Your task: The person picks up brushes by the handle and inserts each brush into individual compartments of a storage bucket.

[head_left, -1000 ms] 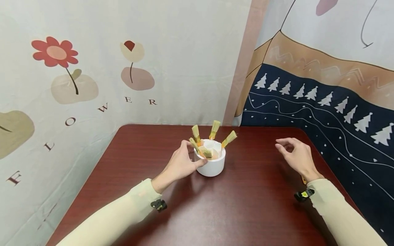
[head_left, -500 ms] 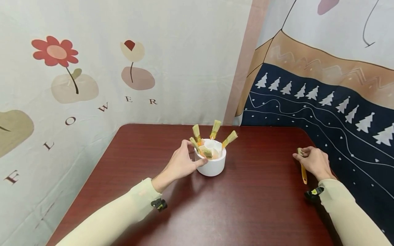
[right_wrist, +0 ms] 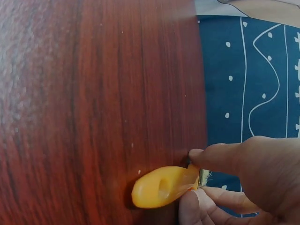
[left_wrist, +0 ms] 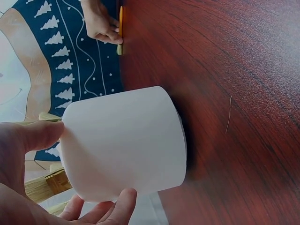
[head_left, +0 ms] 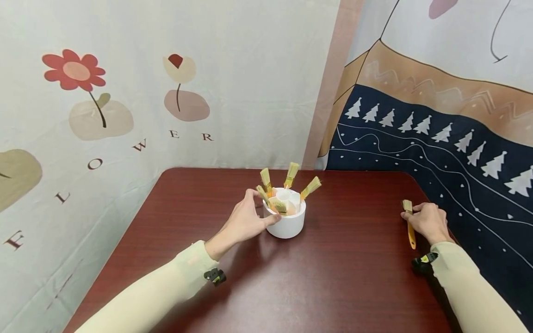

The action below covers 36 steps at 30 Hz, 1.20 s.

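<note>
A round white divided holder point(head_left: 288, 228) stands upright on the table, with several bristle brushes point(head_left: 310, 188) leaning out of it, bristles up. My left hand point(head_left: 246, 218) grips its near left side, thumb and fingers on the wall; the left wrist view shows the holder's smooth side point(left_wrist: 124, 143) between them. At the table's right edge lies a flat paintbrush point(head_left: 411, 235) with a yellow handle, bristles pointing away from me. My right hand point(head_left: 430, 222) pinches it near the metal band. In the right wrist view the yellow handle point(right_wrist: 159, 188) sticks out from between thumb and fingers.
The dark red wooden table point(head_left: 333, 282) fills the space between both arms. A white printed cloth point(head_left: 258, 83) hangs behind it, and a navy cloth with trees point(head_left: 416, 152) hangs along the right edge.
My right hand has moved right and down to the table's edge and now pinches the paintbrush, which it partly hid before. The left hand and holder stay in place.
</note>
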Each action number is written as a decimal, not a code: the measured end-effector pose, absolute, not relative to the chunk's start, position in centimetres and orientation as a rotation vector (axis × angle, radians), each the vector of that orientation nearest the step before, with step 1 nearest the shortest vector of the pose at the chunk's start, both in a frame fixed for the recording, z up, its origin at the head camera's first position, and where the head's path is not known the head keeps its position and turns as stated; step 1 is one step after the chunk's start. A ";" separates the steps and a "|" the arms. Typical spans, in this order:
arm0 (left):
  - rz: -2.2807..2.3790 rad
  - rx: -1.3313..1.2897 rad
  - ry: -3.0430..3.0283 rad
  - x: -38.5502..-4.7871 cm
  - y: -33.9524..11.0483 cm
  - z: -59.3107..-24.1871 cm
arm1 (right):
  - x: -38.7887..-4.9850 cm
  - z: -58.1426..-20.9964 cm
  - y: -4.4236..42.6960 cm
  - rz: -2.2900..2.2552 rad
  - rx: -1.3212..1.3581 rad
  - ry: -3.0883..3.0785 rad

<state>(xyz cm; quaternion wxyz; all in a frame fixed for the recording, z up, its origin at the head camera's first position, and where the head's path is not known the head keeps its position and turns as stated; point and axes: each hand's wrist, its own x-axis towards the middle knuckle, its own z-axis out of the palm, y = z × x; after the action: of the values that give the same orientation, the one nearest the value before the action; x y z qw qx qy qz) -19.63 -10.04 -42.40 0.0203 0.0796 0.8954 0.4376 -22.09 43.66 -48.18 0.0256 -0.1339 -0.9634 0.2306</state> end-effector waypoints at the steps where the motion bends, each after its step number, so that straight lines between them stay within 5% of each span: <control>1: 1.359 0.248 2.776 -19.7 -10.0 -42.4 | -22.1 -48.2 43.6 0.717 -0.427 -2.975; 14: 1.376 0.262 2.765 -19.8 -10.1 -42.4 | -22.1 -47.8 43.0 0.787 -0.490 -2.911; 36: 1.379 0.266 2.742 -19.7 -10.3 -42.2 | -21.5 -44.2 36.0 1.027 -0.205 -2.724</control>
<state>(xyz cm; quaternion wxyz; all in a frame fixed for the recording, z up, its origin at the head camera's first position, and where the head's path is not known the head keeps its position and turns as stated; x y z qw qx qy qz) -19.68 -10.29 -42.20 0.0302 0.0862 0.8896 0.4474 -21.47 36.01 -44.23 0.1114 -0.0697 -0.9276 0.3496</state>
